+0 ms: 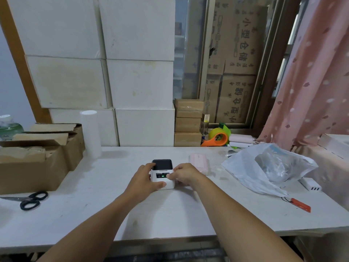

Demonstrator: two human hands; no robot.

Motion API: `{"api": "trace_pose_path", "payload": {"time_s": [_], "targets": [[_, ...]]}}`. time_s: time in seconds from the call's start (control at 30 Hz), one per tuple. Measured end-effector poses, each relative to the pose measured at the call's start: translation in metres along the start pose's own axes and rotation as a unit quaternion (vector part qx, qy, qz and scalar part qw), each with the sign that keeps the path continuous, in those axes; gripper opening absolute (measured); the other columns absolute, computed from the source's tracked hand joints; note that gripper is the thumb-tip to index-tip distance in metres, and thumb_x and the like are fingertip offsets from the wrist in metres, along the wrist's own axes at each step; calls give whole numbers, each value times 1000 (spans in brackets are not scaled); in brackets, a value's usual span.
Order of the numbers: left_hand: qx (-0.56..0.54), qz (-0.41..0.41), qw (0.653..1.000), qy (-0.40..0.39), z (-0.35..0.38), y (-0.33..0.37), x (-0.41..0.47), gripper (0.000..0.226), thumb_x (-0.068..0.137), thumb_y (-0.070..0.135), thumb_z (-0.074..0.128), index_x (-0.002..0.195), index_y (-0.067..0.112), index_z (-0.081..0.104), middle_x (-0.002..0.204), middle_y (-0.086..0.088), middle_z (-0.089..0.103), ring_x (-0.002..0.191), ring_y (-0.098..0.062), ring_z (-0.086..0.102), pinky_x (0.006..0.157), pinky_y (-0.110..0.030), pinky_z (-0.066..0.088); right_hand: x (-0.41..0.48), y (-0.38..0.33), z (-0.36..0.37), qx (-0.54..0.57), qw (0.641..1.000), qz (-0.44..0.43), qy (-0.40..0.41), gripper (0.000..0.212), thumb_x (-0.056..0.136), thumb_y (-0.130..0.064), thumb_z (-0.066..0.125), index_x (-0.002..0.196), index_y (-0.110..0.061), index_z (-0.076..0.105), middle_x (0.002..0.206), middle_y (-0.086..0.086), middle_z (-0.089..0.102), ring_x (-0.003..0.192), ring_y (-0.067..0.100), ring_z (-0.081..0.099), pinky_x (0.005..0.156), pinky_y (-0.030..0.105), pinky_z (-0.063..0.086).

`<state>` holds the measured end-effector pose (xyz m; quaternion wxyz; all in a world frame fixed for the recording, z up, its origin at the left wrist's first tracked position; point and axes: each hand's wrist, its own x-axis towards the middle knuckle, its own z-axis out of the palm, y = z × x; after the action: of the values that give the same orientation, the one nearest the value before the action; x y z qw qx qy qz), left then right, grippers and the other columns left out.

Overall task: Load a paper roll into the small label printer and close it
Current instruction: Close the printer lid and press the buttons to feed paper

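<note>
A small white label printer [164, 172] with a dark lid and a lit green light stands in the middle of the white table [170, 210]. Its lid is down. My left hand [146, 179] wraps the printer's left side, thumb along its front lower edge. My right hand [184, 174] holds the right side, with fingertips on the front panel. No loose paper roll shows near the printer. A tall white roll [90, 133] stands upright at the back left of the table.
Open cardboard boxes [37, 154] sit at the left, with black scissors [33, 200] in front. A pink flat box [199, 163] lies right behind my right hand. Further right are a white plastic bag [268, 167], a white charger [309, 184], a red tag [300, 205] and an orange tape dispenser [217, 139].
</note>
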<state>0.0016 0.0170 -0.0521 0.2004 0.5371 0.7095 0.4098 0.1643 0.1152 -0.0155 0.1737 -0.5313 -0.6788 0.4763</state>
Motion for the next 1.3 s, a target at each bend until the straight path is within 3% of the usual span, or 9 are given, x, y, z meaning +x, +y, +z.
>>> {"api": "trace_pose_path", "payload": {"time_s": [0.17, 0.23, 0.33, 0.53, 0.83, 1.3], "targets": [[13, -3, 1000, -19, -2, 2, -2, 85, 67, 41, 87, 141, 29, 47, 129, 6, 51, 107, -11, 64, 93, -35, 55, -1, 0, 3, -17, 1000, -7, 10, 26, 83, -28, 82, 104, -17, 70, 113, 6, 73, 108, 25, 68, 99, 41, 56], [14, -4, 1000, -23, -4, 2, -3, 73, 66, 38, 89, 130, 30, 55, 120, 9, 57, 96, -5, 67, 82, -25, 57, -1, 4, 4, -3, 1000, -8, 10, 29, 81, -30, 84, 104, -17, 71, 112, 5, 73, 107, 24, 69, 99, 41, 56], [1, -20, 1000, -16, -4, 3, -7, 48, 73, 24, 89, 115, 26, 64, 104, 16, 64, 85, 5, 65, 65, -11, 47, -2, 7, 3, 7, 1000, -13, 10, 32, 81, -31, 86, 105, -17, 72, 113, 4, 73, 107, 25, 69, 99, 39, 56], [0, -14, 1000, -17, -5, 3, -9, 37, 75, 22, 88, 102, 37, 66, 96, 21, 66, 81, 8, 65, 63, -9, 46, -1, 9, 2, 7, 1000, -18, 6, 34, 81, -31, 85, 109, -16, 72, 113, 4, 72, 107, 23, 69, 101, 41, 55], [1, -12, 1000, -13, -4, 2, -8, 44, 73, 26, 89, 113, 28, 70, 99, 18, 68, 81, 10, 66, 63, -9, 46, 1, 12, 1, 17, 1000, -22, 11, 35, 84, -29, 84, 113, -14, 73, 112, 3, 73, 108, 23, 69, 88, 30, 53], [-5, -8, 1000, -9, -5, 3, -9, 44, 73, 28, 89, 111, 31, 67, 104, 16, 67, 89, 3, 67, 75, -21, 54, 4, 14, 3, 37, 999, -22, 11, 27, 80, -28, 86, 99, -18, 71, 106, 4, 73, 92, 21, 66, 92, 36, 55]]}}
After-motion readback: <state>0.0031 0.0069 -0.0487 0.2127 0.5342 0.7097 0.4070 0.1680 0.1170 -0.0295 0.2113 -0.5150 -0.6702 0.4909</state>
